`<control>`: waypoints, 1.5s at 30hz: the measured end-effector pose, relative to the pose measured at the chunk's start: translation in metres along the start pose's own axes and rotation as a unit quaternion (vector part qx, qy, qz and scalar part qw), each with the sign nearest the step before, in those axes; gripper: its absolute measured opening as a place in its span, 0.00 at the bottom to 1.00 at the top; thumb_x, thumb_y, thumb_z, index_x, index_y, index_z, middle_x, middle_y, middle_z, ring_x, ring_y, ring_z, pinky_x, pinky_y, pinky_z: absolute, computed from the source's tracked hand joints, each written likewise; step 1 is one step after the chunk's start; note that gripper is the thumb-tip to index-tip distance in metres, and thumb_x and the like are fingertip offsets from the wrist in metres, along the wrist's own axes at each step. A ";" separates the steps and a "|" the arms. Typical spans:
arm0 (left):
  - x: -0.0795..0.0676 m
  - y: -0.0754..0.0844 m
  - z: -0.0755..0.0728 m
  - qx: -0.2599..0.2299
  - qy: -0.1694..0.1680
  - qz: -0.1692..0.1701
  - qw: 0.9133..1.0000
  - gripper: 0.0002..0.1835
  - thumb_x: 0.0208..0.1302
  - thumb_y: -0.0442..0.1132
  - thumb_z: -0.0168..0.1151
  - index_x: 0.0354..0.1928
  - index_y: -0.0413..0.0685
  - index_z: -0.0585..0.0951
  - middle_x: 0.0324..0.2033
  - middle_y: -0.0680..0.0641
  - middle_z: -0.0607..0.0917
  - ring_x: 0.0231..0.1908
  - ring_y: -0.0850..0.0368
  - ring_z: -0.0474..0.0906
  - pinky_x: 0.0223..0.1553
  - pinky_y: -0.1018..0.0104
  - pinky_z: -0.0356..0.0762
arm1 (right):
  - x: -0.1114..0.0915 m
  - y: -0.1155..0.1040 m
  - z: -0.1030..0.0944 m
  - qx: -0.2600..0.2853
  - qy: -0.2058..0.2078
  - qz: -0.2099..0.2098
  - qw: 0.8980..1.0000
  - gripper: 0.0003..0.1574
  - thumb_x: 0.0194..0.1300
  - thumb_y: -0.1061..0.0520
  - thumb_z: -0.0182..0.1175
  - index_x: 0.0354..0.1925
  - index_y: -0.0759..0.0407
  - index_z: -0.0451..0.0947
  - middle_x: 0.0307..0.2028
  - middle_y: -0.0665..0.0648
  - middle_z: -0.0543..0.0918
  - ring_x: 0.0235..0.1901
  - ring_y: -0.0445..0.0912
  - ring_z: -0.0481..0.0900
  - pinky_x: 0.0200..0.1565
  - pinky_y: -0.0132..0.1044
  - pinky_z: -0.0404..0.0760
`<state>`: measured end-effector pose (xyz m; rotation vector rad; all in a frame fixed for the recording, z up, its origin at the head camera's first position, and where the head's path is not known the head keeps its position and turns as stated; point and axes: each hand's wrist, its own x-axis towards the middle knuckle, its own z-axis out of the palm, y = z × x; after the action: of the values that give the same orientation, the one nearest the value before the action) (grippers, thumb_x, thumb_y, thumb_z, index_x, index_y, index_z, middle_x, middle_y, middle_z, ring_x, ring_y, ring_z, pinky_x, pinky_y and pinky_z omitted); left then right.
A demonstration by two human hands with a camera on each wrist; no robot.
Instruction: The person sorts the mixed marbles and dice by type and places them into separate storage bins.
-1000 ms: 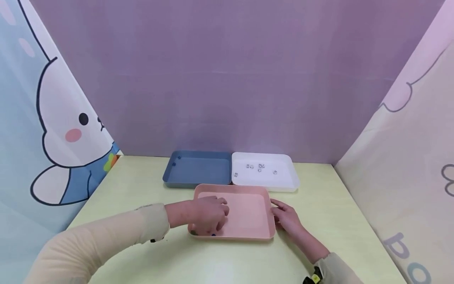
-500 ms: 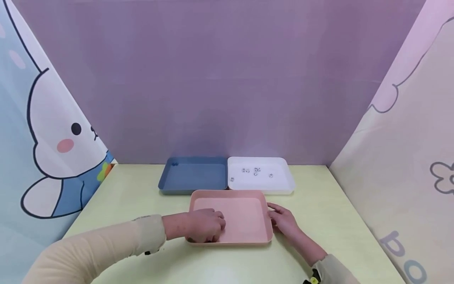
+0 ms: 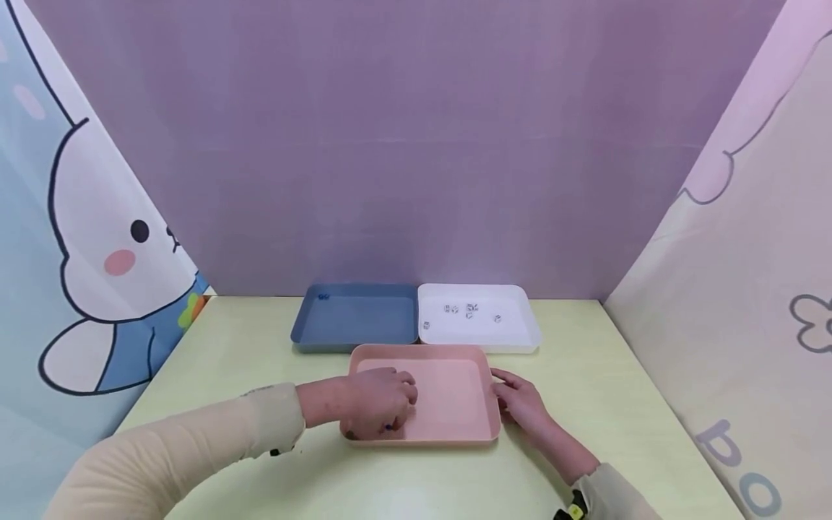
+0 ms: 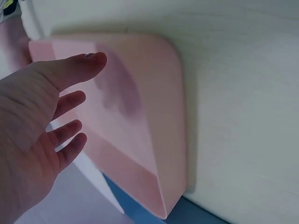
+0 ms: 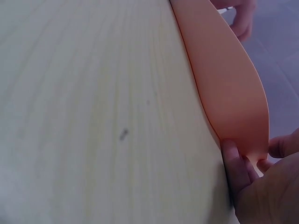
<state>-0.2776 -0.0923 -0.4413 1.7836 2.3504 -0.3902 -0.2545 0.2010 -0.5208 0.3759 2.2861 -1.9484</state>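
Observation:
My left hand [image 3: 380,401] is over the left part of the pink tray [image 3: 448,393], pinching a small dark blue die [image 3: 388,427] at the thumb tip. In the left wrist view, only a dark sliver of the die [image 4: 89,54] shows behind the thumb, which hides the index finger; the other fingers are loosely bent. My right hand [image 3: 523,403] grips the tray's right wall. Seen from the right wrist, its fingers [image 5: 236,163] lie against the outer wall and the thumb is at the rim. A dark spot [image 3: 352,435] in the tray's near left corner is unclear.
Behind the pink tray stand a blue tray [image 3: 364,321] and a white tray [image 3: 520,336], side by side. Blue dice [image 3: 323,297] lie in the blue tray's far left corner. Several white dice [image 3: 471,309] are scattered in the white one. A purple backdrop [image 3: 416,180] rises behind the table.
My left hand has dipped into the pink tray and come up slightly, with the blue die now showing at the thumb. The dice in the blue tray sit closer together. My right hand stays put.

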 end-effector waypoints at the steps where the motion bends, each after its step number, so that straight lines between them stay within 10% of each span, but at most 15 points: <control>1: 0.000 -0.003 -0.002 0.003 0.005 -0.001 1.000 0.16 0.59 0.44 0.68 0.14 0.67 0.78 0.44 0.59 0.79 0.54 0.57 0.69 0.51 0.62 0.72 | 0.000 0.000 0.000 0.001 0.000 0.001 1.000 0.28 0.65 0.60 0.56 0.63 0.59 0.74 0.33 0.58 0.83 0.27 0.46 0.79 0.25 0.36 0.78; 9: -0.010 -0.030 -0.021 -0.056 0.056 -0.061 0.995 0.05 0.56 0.40 0.72 0.32 0.62 0.88 0.54 0.51 0.79 0.59 0.55 0.67 0.52 0.65 0.74 | 0.000 0.000 0.000 0.007 0.001 0.000 1.000 0.28 0.65 0.60 0.56 0.64 0.60 0.73 0.35 0.59 0.84 0.28 0.47 0.81 0.26 0.36 0.79; 18: -0.018 -0.071 -0.020 -0.173 0.135 -0.134 0.966 0.05 0.57 0.42 0.72 0.36 0.56 0.88 0.57 0.47 0.77 0.62 0.48 0.65 0.59 0.52 0.68 | 0.004 0.000 -0.003 0.007 0.007 -0.006 1.000 0.27 0.65 0.60 0.56 0.63 0.60 0.73 0.35 0.58 0.84 0.29 0.47 0.80 0.26 0.37 0.80; 26: -0.020 -0.108 0.004 -0.306 0.214 -0.200 0.906 0.04 0.58 0.43 0.72 0.35 0.61 0.88 0.63 0.45 0.70 0.64 0.44 0.63 0.59 0.48 0.68 | 0.005 0.000 -0.003 0.009 -0.001 -0.008 1.000 0.27 0.66 0.61 0.55 0.63 0.61 0.74 0.34 0.58 0.83 0.27 0.47 0.80 0.25 0.37 0.79; 34: -0.004 -0.132 0.030 -0.441 0.306 -0.248 0.806 0.11 0.58 0.47 0.71 0.40 0.51 0.88 0.67 0.45 0.66 0.67 0.44 0.58 0.58 0.41 0.68 | 0.004 -0.002 -0.001 0.011 0.003 -0.009 1.000 0.27 0.66 0.60 0.56 0.63 0.61 0.74 0.34 0.59 0.83 0.27 0.47 0.79 0.25 0.36 0.79; 45: 0.028 -0.151 0.043 -0.485 0.315 -0.265 0.772 0.14 0.60 0.49 0.70 0.44 0.51 0.87 0.67 0.38 0.67 0.68 0.45 0.57 0.60 0.43 0.66 | 0.002 0.003 0.001 0.012 0.001 -0.009 1.000 0.26 0.67 0.60 0.56 0.62 0.62 0.74 0.33 0.59 0.83 0.26 0.47 0.79 0.24 0.36 0.78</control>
<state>-0.4312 -0.1175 -0.4739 0.7626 2.5702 1.3444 -0.2552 0.2007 -0.5244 0.3606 2.2781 -1.9866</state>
